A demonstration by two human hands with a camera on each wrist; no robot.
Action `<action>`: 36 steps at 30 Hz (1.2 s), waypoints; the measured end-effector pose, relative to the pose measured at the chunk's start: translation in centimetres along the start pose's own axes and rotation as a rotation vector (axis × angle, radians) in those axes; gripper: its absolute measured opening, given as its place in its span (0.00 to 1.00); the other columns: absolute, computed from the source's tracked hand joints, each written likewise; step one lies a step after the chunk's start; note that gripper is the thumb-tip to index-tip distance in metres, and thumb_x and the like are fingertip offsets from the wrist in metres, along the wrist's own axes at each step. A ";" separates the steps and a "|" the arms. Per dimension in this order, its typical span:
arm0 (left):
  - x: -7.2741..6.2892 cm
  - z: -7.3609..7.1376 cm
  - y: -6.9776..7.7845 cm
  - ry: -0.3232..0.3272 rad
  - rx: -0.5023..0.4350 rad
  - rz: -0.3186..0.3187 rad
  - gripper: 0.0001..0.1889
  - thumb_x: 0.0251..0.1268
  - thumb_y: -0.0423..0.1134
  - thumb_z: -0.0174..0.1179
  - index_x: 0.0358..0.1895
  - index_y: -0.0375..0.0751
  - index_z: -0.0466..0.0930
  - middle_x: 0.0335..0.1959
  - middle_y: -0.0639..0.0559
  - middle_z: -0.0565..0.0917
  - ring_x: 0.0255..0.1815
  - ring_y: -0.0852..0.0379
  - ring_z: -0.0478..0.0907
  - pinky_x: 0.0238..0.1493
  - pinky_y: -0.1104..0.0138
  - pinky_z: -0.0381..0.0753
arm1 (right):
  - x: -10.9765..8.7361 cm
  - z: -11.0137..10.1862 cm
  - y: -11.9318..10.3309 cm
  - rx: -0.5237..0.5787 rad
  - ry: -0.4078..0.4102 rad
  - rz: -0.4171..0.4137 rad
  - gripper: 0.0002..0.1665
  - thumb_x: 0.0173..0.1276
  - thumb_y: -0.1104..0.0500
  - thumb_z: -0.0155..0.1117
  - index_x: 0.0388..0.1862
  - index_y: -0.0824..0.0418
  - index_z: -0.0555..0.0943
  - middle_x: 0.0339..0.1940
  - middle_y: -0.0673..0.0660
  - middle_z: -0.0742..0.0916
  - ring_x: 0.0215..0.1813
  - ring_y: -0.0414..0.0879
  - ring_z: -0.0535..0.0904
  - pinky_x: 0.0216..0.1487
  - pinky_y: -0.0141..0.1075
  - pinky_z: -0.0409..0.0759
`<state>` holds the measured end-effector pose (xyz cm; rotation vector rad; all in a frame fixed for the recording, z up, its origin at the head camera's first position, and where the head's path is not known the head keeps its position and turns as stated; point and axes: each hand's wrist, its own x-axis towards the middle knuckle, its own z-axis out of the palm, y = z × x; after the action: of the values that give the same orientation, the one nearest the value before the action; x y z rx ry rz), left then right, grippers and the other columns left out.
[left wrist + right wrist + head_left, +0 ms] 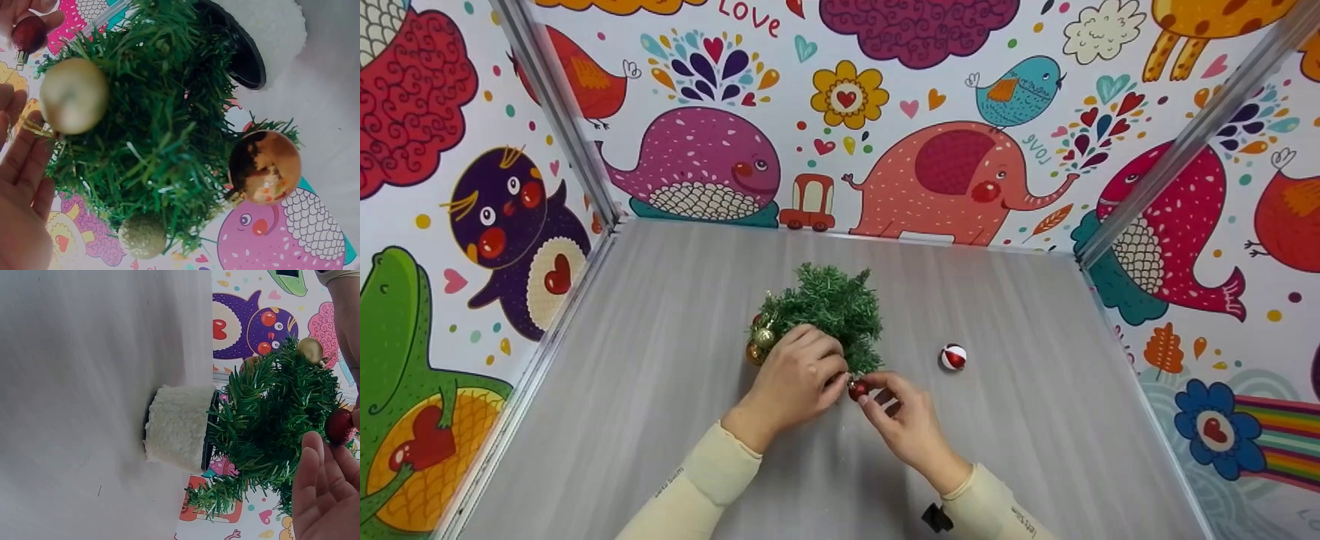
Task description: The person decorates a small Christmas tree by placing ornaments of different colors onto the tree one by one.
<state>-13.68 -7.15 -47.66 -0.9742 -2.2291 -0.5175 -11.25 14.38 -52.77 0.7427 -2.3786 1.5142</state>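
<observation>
A small artificial Christmas tree (pixel 832 300) stands on the table, its pot wrapped in fluffy white (pixel 177 427). Between the thumb and fingers of my right hand (pixel 911 424) is a small red glitter bauble (pixel 858 389), close at the tree's near side. My left hand (pixel 795 375) reaches over the front branches, its fingertips pinching a gold string (pixel 35 127) beside the red bauble's cap. On the branches hang a matte gold bauble (pixel 73 95), a shiny copper one (pixel 264 167) and a gold glitter one (pixel 142 237).
A red and white bauble (pixel 953 357) lies on the grey table (pixel 1020 435) to the right of the tree. Cartoon-printed walls (pixel 810 112) with metal corner rails (pixel 562 112) enclose the table at the back and sides. A black object (pixel 937 517) sits by the right sleeve.
</observation>
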 end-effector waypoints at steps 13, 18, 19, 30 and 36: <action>0.2 0.0 0.3 -0.013 0.003 -0.021 0.05 0.54 0.39 0.71 0.24 0.47 0.85 0.33 0.56 0.83 0.38 0.54 0.79 0.53 0.60 0.75 | 0.8 0.0 -0.4 -0.086 0.048 -0.155 0.14 0.66 0.63 0.69 0.49 0.53 0.83 0.45 0.48 0.85 0.39 0.43 0.82 0.29 0.33 0.82; 0.2 0.2 0.4 0.006 -0.007 -0.027 0.06 0.53 0.39 0.72 0.23 0.48 0.85 0.32 0.56 0.82 0.37 0.54 0.79 0.53 0.60 0.75 | 1.2 0.5 -0.4 -0.103 0.081 -0.202 0.12 0.64 0.63 0.72 0.46 0.54 0.84 0.42 0.49 0.84 0.36 0.46 0.82 0.27 0.34 0.82; 0.3 0.2 0.4 0.009 -0.010 -0.027 0.06 0.53 0.39 0.72 0.23 0.48 0.84 0.32 0.56 0.82 0.37 0.54 0.79 0.54 0.60 0.75 | 1.3 0.6 -0.4 -0.094 0.089 -0.211 0.12 0.63 0.64 0.72 0.45 0.54 0.84 0.40 0.50 0.84 0.36 0.47 0.82 0.26 0.35 0.82; 0.1 0.4 0.6 -0.002 -0.004 -0.055 0.06 0.53 0.40 0.72 0.23 0.48 0.84 0.32 0.57 0.82 0.38 0.55 0.79 0.54 0.60 0.74 | 1.9 0.1 -3.4 -0.025 0.166 -0.242 0.11 0.58 0.78 0.68 0.33 0.64 0.84 0.31 0.56 0.84 0.28 0.45 0.80 0.23 0.32 0.78; 0.4 0.9 1.0 0.000 0.055 -0.080 0.07 0.53 0.41 0.72 0.23 0.48 0.84 0.30 0.56 0.82 0.35 0.54 0.79 0.52 0.58 0.76 | 2.0 -0.5 -3.4 -0.040 0.185 -0.166 0.10 0.60 0.77 0.67 0.32 0.64 0.84 0.31 0.56 0.84 0.30 0.45 0.80 0.22 0.38 0.79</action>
<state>-13.47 -5.80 -47.93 -0.8603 -2.2778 -0.4889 -11.20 13.07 -49.00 0.7363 -2.1496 1.3989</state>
